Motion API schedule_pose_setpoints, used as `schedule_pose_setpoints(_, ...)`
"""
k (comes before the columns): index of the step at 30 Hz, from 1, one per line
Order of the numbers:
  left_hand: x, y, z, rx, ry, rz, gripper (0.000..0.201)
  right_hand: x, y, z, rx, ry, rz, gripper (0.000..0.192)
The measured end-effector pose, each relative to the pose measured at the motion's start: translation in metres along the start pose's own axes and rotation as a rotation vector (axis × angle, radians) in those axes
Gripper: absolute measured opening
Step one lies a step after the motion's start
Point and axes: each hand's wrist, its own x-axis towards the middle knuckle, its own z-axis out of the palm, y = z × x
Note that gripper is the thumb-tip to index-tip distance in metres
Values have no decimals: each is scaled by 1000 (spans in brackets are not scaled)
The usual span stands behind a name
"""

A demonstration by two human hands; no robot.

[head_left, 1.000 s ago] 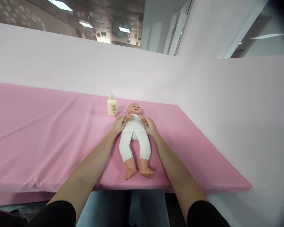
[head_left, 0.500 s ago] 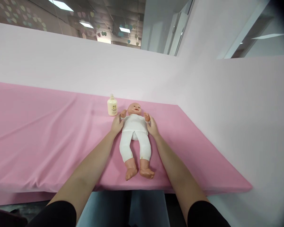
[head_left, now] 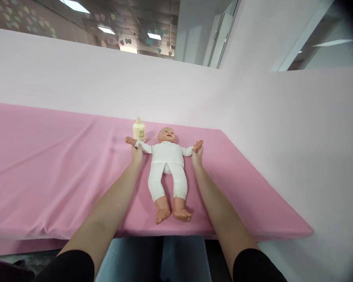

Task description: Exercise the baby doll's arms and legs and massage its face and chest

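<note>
A baby doll (head_left: 167,152) in white lies on its back, head toward the wall and bare feet toward me. Its two arms stretch out sideways. My left hand (head_left: 137,153) is closed around the doll's arm on the left, near its wrist, with the thumb on top. My right hand (head_left: 197,156) grips the arm on the right just below the doll's hand; most of its fingers are hidden underneath. Just behind the doll's left-side forearm stands a pale yellow bottle (head_left: 139,130) with a dark printed label.
The doll and bottle rest on a pink-covered padded table (head_left: 61,176) with wrinkles on its left side. A white wall (head_left: 106,78) rises behind it, and another wall (head_left: 282,137) runs along the right. Windows sit above. My legs (head_left: 185,258) are at the front edge.
Both of my hands have moved outward, apart from each other, taking the doll's arms with them. The arms were bent close to its body and now spread sideways. Bottle and body stay put.
</note>
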Motion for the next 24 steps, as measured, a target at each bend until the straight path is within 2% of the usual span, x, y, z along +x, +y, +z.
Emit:
schedule_pose_setpoints(3,1,3,-1,-52,87,-117,13,6,8,-6,0,78,80,67)
schedule_pose_setpoints(7,-2,6,1,-85,88,-153,13,5,8,-7,-16,58,55,67)
schedule_pose_setpoints(16,-7,11,2,-7,30,-67,18,-12,-21,5,-67,-124,-137,65)
schedule_pose_setpoints(20,-13,15,3,110,-65,68,25,-18,-27,8,-147,-237,-248,60)
schedule_pose_setpoints(24,-21,19,7,247,-247,292,34,-22,-23,11,-308,-321,-306,56)
